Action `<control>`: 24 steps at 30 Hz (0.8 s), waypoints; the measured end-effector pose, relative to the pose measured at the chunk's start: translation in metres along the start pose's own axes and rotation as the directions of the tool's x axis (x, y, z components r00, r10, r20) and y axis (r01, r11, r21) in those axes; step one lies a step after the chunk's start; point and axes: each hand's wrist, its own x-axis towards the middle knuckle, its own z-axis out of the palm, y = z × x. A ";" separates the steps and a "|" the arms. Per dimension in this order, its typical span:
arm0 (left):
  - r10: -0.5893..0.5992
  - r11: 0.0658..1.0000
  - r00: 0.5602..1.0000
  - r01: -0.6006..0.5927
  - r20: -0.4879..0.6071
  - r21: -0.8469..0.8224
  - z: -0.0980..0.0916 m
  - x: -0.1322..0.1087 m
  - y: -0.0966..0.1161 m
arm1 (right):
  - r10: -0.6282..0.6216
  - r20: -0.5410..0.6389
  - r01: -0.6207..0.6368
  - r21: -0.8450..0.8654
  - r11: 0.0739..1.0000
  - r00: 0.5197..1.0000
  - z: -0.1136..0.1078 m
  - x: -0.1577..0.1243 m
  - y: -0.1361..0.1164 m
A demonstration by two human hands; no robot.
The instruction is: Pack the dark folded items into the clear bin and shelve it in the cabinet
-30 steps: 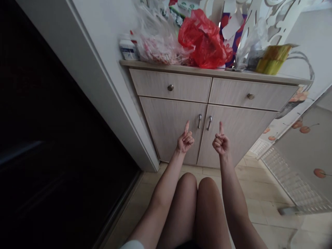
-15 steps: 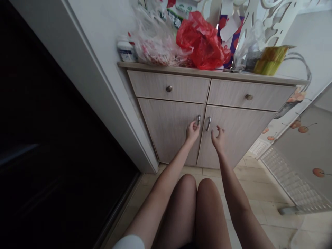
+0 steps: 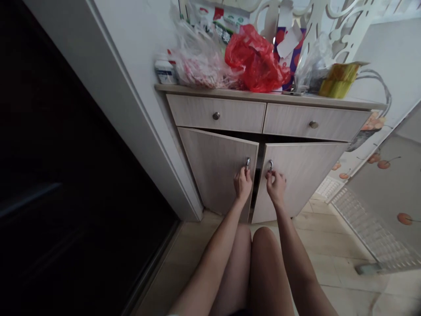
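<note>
My left hand point(image 3: 243, 183) is closed on the metal handle point(image 3: 247, 162) of the left cabinet door point(image 3: 213, 166). The metal handle point(image 3: 270, 164) of the right cabinet door point(image 3: 302, 175) is pinched in my right hand point(image 3: 276, 186). Both doors stand partly ajar, swung towards me, with a dark gap between them and below the drawers. The inside of the cabinet is too dark to make out. Above the doors, the left drawer point(image 3: 194, 109) and the right drawer point(image 3: 335, 125) are closed, each with a round knob.
On the cabinet top point(image 3: 355, 102) lie a white bottle point(image 3: 165, 72), a clear plastic bag point(image 3: 204, 66), a red plastic bag point(image 3: 256, 61), a purple box point(image 3: 297, 48) and a yellow package point(image 3: 338, 81). My knees point(image 3: 265, 245) are close below the doors. A dark doorway is at left.
Both hands have closed on the door handles. The two doors, shut before, have swung partway out towards me, and a dark gap has appeared between them.
</note>
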 end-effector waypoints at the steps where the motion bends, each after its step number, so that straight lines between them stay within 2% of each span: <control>1: 0.027 1.000 0.999 -0.027 -0.024 0.001 -0.008 -0.009 -0.004 | -0.008 -0.025 0.008 -0.034 0.999 1.000 -0.012 -0.012 0.000; 5: 0.115 0.993 0.981 -0.119 -0.156 -0.015 -0.039 -0.041 -0.024 | -0.020 -0.159 0.001 -0.123 0.992 0.987 -0.064 -0.060 0.003; 10: 0.111 0.993 0.943 -0.120 -0.312 -0.011 -0.083 -0.071 -0.048 | -0.042 -0.254 -0.022 -0.244 0.970 0.966 -0.129 -0.102 0.019; 14: 0.092 0.996 0.914 -0.086 -0.396 0.033 -0.118 -0.088 -0.064 | -0.038 -0.305 -0.061 -0.310 0.949 0.952 -0.167 -0.118 0.028; 17: 0.087 0.995 0.863 -0.051 -0.498 0.086 -0.140 -0.097 -0.078 | -0.035 -0.379 -0.116 -0.369 0.922 0.925 -0.187 -0.127 0.040; 20: 0.057 0.994 0.808 0.011 -0.586 0.111 -0.164 -0.103 -0.098 | -0.060 -0.418 -0.143 -0.439 0.887 0.906 -0.210 -0.135 0.063; 24: -0.050 0.993 0.778 0.104 -0.626 0.049 -0.202 -0.107 -0.127 | -0.085 -0.413 -0.136 -0.478 0.868 0.907 -0.251 -0.138 0.107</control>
